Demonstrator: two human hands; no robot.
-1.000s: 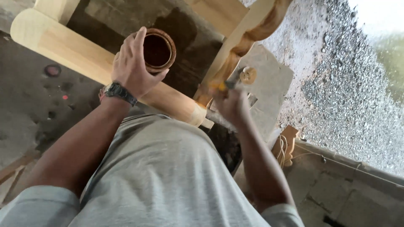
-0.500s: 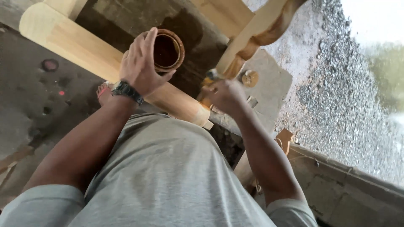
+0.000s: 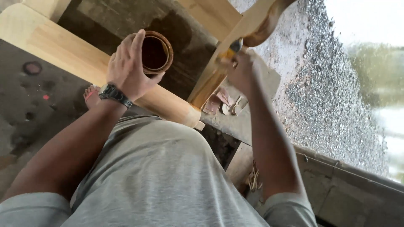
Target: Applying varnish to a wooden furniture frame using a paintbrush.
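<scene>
Here, round brown tin [image 3: 155, 53] in left hand [image 3: 128, 69], brush [image 3: 230, 49] in right hand [image 3: 239, 69]

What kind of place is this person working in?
Probably an open-sided woodworking or furniture-finishing spot. Pale wooden beams lie across a stained floor, the left hand holds a tin of dark liquid, the right hand a yellow-handled tool, with gravel alongside.
</scene>
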